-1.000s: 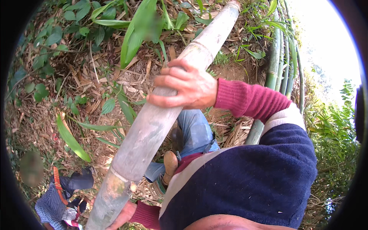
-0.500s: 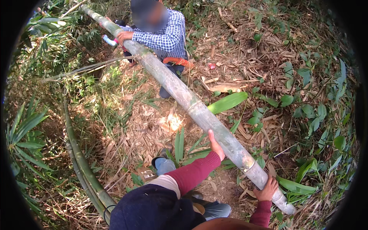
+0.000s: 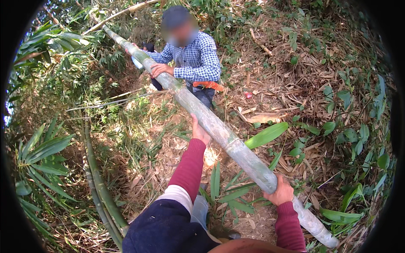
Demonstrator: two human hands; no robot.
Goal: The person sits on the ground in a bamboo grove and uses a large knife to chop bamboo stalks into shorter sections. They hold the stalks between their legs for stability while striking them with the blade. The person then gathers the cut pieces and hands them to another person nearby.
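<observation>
A long grey-green bamboo pole (image 3: 211, 122) slants across from the upper left to the lower right. My left hand (image 3: 200, 131) presses against its lower-left side at mid-length, thumb pointing up along it; the fingers are hidden behind the pole. Farther down, my right hand (image 3: 282, 192) is closed over the pole. Below that hand a paler bamboo stretch (image 3: 310, 217) runs on to the lower right; the hand hides whether it is one piece with the rest. A co-worker (image 3: 192, 59) in a checked shirt holds the pole's upper part with both hands.
Curved green bamboo stems (image 3: 99, 185) stand at the left beside leafy shoots (image 3: 46, 152). Dry leaf litter (image 3: 282, 71) covers the slope. A broad green leaf (image 3: 268, 135) lies beyond the pole. An orange curved object (image 3: 209, 85) hangs at the co-worker's waist.
Both my hands have shifted up along the bamboo pole, the left one reaching farther forward. The view has tilted, and the co-worker appears more upright, lower and farther right in it.
</observation>
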